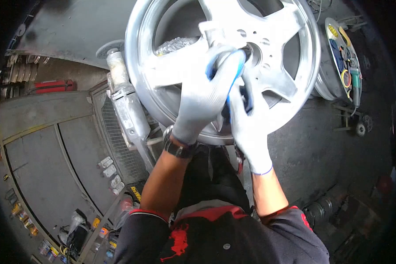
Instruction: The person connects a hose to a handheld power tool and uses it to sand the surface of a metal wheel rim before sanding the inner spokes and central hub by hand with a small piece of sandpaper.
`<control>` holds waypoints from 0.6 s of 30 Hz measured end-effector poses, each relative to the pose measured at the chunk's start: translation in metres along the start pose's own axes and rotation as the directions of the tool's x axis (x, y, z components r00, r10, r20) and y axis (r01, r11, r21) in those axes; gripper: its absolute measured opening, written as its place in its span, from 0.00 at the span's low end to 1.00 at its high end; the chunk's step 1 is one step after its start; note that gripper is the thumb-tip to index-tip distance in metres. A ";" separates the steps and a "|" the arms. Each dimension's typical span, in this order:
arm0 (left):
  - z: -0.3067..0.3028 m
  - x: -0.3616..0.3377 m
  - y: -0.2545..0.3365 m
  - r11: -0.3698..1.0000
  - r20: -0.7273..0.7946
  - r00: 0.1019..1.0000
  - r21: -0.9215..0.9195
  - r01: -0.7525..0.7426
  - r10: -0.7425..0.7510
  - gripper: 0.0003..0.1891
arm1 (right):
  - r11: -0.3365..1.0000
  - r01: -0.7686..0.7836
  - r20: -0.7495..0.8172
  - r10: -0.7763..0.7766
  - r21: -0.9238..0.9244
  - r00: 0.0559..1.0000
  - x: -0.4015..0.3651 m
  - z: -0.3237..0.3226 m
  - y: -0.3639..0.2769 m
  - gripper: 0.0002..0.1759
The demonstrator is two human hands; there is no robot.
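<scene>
The wheel [275,46] is facing up in front of the person, its middle lying under and just beyond both gloved hands. The left hand [204,94], with a watch [178,146] circling its wrist, is curling its fingers near the hub; a pale piece [213,33] is showing past them, but I cannot tell whether they are grasping it. The right hand [251,127] is bending its fingers just beside, over the lower spokes; glare is hiding whether they are gripping anything. A dusty power tool [130,112] is lying left of the wheel, and a crumpled silvery wrap [176,46] is showing between spokes. Rightward, a tray [328,22] is holding a green tool [356,83].
</scene>
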State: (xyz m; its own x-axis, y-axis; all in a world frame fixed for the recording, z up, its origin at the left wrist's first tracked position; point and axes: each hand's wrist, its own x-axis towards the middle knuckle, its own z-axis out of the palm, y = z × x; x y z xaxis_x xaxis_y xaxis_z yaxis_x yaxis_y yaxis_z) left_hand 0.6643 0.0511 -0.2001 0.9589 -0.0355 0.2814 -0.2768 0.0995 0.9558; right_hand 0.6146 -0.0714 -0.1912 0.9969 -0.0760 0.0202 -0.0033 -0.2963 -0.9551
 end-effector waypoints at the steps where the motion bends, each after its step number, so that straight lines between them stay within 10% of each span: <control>1: -0.001 -0.009 0.002 0.994 -0.055 0.994 -0.061 0.090 -0.093 0.15 | 1.000 0.000 0.019 0.000 -0.019 1.000 -0.008 0.001 0.000 0.28; 7: -0.005 -0.018 0.016 0.964 -0.112 0.958 -0.034 0.262 -0.264 0.16 | 0.999 -0.035 0.064 0.036 -0.030 0.997 -0.011 -0.004 -0.014 0.27; 9: -0.009 -0.003 -0.002 0.934 0.032 0.987 0.319 -0.160 0.158 0.18 | 1.000 -0.026 0.019 0.026 0.008 0.999 -0.001 0.000 -0.017 0.27; 12: -0.012 0.009 -0.004 0.963 0.039 0.989 0.224 -0.149 0.144 0.19 | 0.999 -0.035 -0.052 0.036 0.012 0.998 0.004 0.006 -0.022 0.29; 16: -0.018 -0.008 0.026 0.907 -0.034 0.920 -0.187 0.378 -0.391 0.18 | 0.997 -0.076 -0.010 0.076 0.002 0.997 -0.011 0.011 -0.027 0.29; 18: -0.021 -0.011 0.026 0.928 -0.013 0.940 -0.167 0.333 -0.340 0.20 | 0.988 0.095 0.022 -0.093 -0.120 0.995 -0.017 0.012 -0.025 0.29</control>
State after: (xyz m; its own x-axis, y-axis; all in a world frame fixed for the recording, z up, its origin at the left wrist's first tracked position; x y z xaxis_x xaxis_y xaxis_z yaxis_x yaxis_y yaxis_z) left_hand 0.6477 0.0750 -0.1802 0.9966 -0.0543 -0.0613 0.0729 0.2469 0.9663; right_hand 0.5992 -0.0511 -0.1715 0.9944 -0.0273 0.1020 0.0816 -0.4143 -0.9065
